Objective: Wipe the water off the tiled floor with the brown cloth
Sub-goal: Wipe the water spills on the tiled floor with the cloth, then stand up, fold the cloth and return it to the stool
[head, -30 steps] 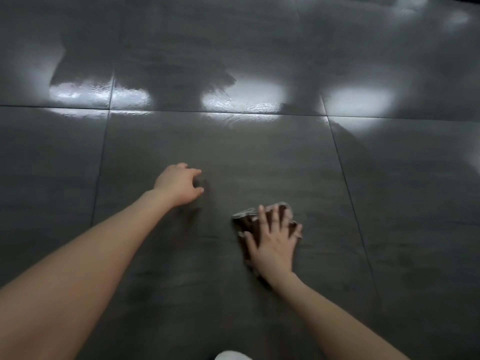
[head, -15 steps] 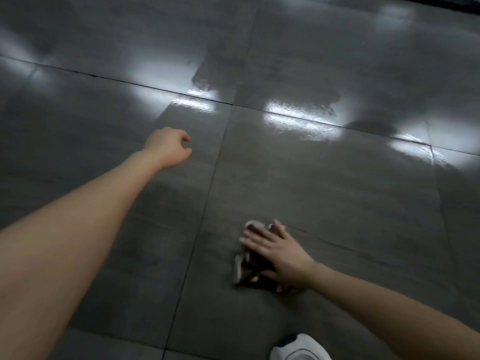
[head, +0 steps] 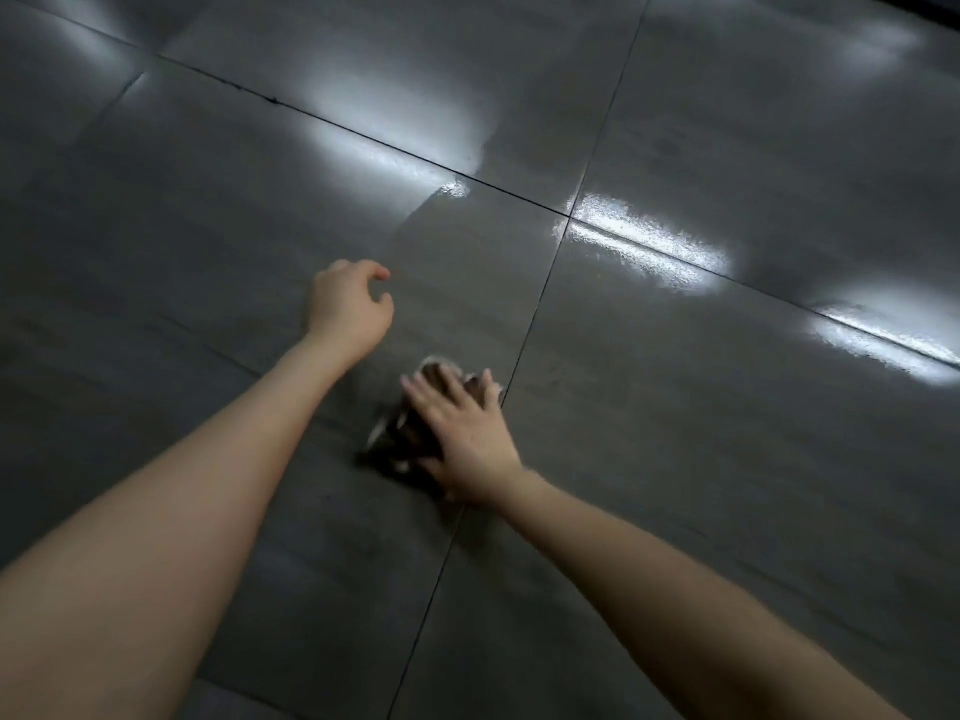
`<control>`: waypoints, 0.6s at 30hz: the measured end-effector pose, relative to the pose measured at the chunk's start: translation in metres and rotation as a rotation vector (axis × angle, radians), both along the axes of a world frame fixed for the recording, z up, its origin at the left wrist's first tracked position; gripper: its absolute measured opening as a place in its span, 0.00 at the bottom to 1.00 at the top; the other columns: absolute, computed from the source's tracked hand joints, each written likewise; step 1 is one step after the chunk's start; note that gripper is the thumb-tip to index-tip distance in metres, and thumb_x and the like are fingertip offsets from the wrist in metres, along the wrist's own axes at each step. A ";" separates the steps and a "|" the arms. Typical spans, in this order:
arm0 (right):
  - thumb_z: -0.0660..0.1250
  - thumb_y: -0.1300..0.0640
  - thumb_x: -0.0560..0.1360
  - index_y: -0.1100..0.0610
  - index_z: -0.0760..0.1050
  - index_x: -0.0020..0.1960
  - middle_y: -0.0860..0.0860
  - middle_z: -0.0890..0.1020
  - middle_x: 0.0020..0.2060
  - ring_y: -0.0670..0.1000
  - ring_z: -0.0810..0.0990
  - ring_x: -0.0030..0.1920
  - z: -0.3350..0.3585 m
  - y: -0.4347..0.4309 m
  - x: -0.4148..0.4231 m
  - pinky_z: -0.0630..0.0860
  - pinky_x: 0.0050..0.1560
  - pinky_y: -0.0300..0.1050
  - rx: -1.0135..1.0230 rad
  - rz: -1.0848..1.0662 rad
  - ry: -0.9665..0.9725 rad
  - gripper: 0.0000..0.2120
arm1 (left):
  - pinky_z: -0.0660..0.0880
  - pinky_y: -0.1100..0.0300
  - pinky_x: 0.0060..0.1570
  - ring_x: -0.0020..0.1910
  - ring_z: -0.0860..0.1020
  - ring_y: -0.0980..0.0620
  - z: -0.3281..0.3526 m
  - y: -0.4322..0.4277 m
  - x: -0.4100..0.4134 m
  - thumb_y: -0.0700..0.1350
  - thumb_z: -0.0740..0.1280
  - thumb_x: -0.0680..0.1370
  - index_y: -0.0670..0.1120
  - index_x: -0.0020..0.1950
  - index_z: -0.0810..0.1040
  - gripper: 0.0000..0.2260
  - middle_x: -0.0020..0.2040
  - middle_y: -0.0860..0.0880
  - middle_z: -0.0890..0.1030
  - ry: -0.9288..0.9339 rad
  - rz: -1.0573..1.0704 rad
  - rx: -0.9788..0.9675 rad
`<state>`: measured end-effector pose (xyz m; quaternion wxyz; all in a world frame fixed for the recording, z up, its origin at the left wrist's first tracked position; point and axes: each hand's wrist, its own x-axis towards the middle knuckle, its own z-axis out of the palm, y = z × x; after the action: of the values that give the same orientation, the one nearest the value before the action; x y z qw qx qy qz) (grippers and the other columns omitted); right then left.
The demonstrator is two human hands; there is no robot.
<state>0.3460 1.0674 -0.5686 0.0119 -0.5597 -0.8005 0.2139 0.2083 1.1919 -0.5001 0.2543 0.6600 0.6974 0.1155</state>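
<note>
My right hand [head: 465, 433] lies flat, fingers spread, pressing the bunched brown cloth [head: 397, 441] onto the dark grey tiled floor [head: 675, 459], just left of a grout line. The cloth shows a pale edge and is partly hidden under the palm. My left hand [head: 350, 306] is braced on the floor a little farther away and to the left, fingers loosely curled, holding nothing. A shiny film of water [head: 644, 241] covers the tiles beyond both hands, with a wet edge near the tile corner.
Grout lines [head: 535, 314] cross the floor in a slanted grid. Bright light reflections [head: 405, 106] lie on the far tiles. A dark strip [head: 930, 5] runs along the top right corner.
The right hand has slid the cloth leftward, close to the left hand. The view has swung, so the grout lines now run diagonally and the white shoe is out of frame.
</note>
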 end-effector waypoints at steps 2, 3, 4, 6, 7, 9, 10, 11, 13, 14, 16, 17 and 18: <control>0.70 0.46 0.65 0.51 0.52 0.76 0.50 0.64 0.74 0.57 0.58 0.75 0.000 -0.051 -0.011 0.45 0.69 0.71 0.026 0.099 -0.011 0.44 | 0.71 0.51 0.63 0.61 0.75 0.38 0.001 -0.008 -0.003 0.41 0.65 0.75 0.44 0.60 0.79 0.15 0.61 0.39 0.77 -0.050 0.066 -0.025; 0.71 0.45 0.63 0.50 0.54 0.75 0.49 0.66 0.73 0.56 0.62 0.74 0.000 -0.074 -0.013 0.49 0.68 0.70 0.026 0.131 -0.045 0.46 | 0.71 0.51 0.63 0.61 0.75 0.38 0.002 -0.015 -0.003 0.40 0.65 0.74 0.44 0.60 0.79 0.14 0.61 0.39 0.78 -0.076 0.083 -0.040; 0.71 0.44 0.61 0.50 0.56 0.74 0.47 0.69 0.71 0.54 0.65 0.72 0.002 -0.092 -0.014 0.55 0.68 0.69 0.016 0.143 -0.083 0.46 | 0.71 0.51 0.63 0.61 0.75 0.38 0.004 -0.024 -0.003 0.40 0.65 0.74 0.43 0.60 0.79 0.14 0.60 0.39 0.78 -0.101 0.088 -0.054; 0.72 0.45 0.58 0.50 0.66 0.70 0.44 0.77 0.64 0.51 0.74 0.66 0.015 -0.111 -0.014 0.69 0.64 0.64 -0.004 0.077 -0.113 0.41 | 0.72 0.51 0.62 0.60 0.76 0.39 0.010 -0.046 -0.005 0.39 0.66 0.74 0.43 0.59 0.79 0.14 0.59 0.39 0.79 -0.141 0.082 -0.078; 0.73 0.47 0.57 0.50 0.71 0.65 0.44 0.81 0.58 0.50 0.78 0.61 0.022 -0.112 -0.015 0.75 0.60 0.60 0.013 -0.009 -0.086 0.36 | 0.72 0.51 0.62 0.60 0.76 0.39 0.014 -0.058 -0.008 0.39 0.66 0.74 0.42 0.59 0.79 0.14 0.59 0.39 0.79 -0.156 0.087 -0.092; 0.72 0.56 0.57 0.50 0.78 0.52 0.46 0.84 0.46 0.51 0.82 0.49 0.042 -0.105 -0.016 0.78 0.54 0.50 0.062 -0.228 -0.002 0.22 | 0.73 0.51 0.61 0.59 0.77 0.40 0.022 -0.085 -0.017 0.39 0.66 0.74 0.42 0.58 0.79 0.13 0.58 0.40 0.79 -0.168 0.138 -0.136; 0.70 0.58 0.59 0.51 0.78 0.47 0.48 0.84 0.41 0.52 0.82 0.44 0.057 -0.099 -0.018 0.77 0.51 0.47 0.062 -0.330 0.034 0.17 | 0.73 0.51 0.60 0.58 0.77 0.40 0.029 -0.098 -0.022 0.38 0.66 0.74 0.42 0.58 0.80 0.13 0.58 0.40 0.80 -0.173 0.170 -0.177; 0.69 0.60 0.61 0.52 0.77 0.44 0.50 0.84 0.38 0.54 0.81 0.41 0.075 -0.093 -0.019 0.75 0.47 0.46 0.049 -0.415 0.060 0.12 | 0.74 0.51 0.59 0.57 0.78 0.40 0.037 -0.112 -0.027 0.38 0.66 0.74 0.42 0.57 0.80 0.12 0.57 0.39 0.80 -0.179 0.192 -0.226; 0.69 0.58 0.68 0.55 0.78 0.45 0.55 0.83 0.38 0.58 0.80 0.41 0.116 -0.081 -0.020 0.73 0.45 0.47 -0.022 -0.532 0.088 0.06 | 0.75 0.51 0.58 0.56 0.78 0.40 0.059 -0.138 -0.033 0.39 0.67 0.74 0.42 0.55 0.81 0.11 0.56 0.40 0.81 -0.178 0.169 -0.348; 0.68 0.56 0.71 0.56 0.78 0.48 0.56 0.84 0.41 0.59 0.80 0.45 0.137 -0.075 -0.021 0.72 0.46 0.48 -0.084 -0.580 0.110 0.06 | 0.75 0.51 0.58 0.56 0.78 0.41 0.073 -0.150 -0.035 0.40 0.67 0.74 0.42 0.54 0.81 0.10 0.56 0.40 0.81 -0.172 0.143 -0.411; 0.67 0.53 0.74 0.54 0.77 0.54 0.56 0.83 0.47 0.59 0.78 0.51 0.181 -0.066 -0.020 0.72 0.47 0.48 -0.202 -0.650 0.180 0.10 | 0.75 0.53 0.59 0.58 0.78 0.43 0.106 -0.170 -0.037 0.41 0.68 0.73 0.42 0.55 0.81 0.11 0.58 0.41 0.81 -0.203 0.149 -0.505; 0.67 0.53 0.74 0.53 0.76 0.56 0.55 0.83 0.49 0.58 0.78 0.53 0.204 -0.063 -0.020 0.72 0.48 0.48 -0.251 -0.680 0.222 0.11 | 0.74 0.53 0.60 0.59 0.78 0.44 0.126 -0.177 -0.038 0.41 0.69 0.73 0.42 0.57 0.80 0.12 0.59 0.42 0.81 -0.241 0.175 -0.539; 0.67 0.53 0.74 0.52 0.75 0.58 0.54 0.83 0.51 0.56 0.78 0.54 0.226 -0.061 -0.020 0.72 0.48 0.46 -0.281 -0.709 0.268 0.13 | 0.73 0.54 0.62 0.61 0.77 0.45 0.147 -0.184 -0.039 0.41 0.70 0.73 0.42 0.59 0.79 0.15 0.61 0.42 0.80 -0.285 0.201 -0.571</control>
<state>0.3259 1.0064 -0.3424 0.1125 -0.7645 -0.5123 0.3748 0.1696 1.0079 -0.3531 0.5113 0.4673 0.7206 0.0311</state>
